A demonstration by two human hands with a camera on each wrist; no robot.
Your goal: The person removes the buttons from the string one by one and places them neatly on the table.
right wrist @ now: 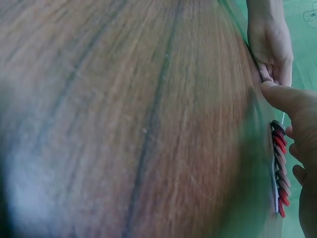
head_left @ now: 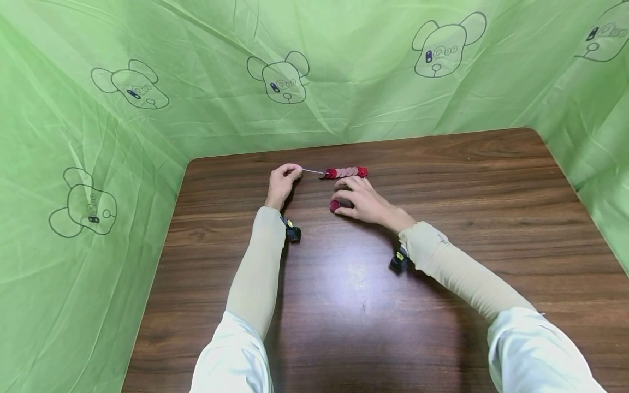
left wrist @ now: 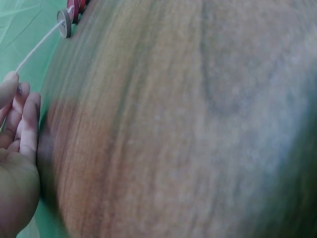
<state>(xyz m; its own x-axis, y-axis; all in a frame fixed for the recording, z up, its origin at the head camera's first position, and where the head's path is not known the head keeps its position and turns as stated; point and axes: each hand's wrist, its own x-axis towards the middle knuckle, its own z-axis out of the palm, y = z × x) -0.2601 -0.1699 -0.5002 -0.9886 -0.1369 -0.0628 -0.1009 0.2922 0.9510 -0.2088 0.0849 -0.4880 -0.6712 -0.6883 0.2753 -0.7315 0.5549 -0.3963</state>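
Note:
My left hand (head_left: pixel 282 183) pinches the end of a thin pale string (head_left: pixel 312 171) between thumb and fingertips. The string runs taut into an overlapping row of round buttons (head_left: pixel 346 172) in reds, pinks and a dark one. In the left wrist view, a grey-brown button (left wrist: pixel 64 24) sits on the string nearest that hand. Just in front of the row, my right hand (head_left: pixel 363 202) holds a dark red button (head_left: pixel 334 206) between thumb and index finger, with its other fingers spread close to the row. The right wrist view does not show this button.
The brown wooden table (head_left: pixel 221 262) carries the row near its far edge. Green cloth (head_left: pixel 206 114) with drawn mouse-like heads hangs behind and at the sides. Each wrist bears a small black camera (head_left: pixel 293 233). A bright reflection lies mid-table.

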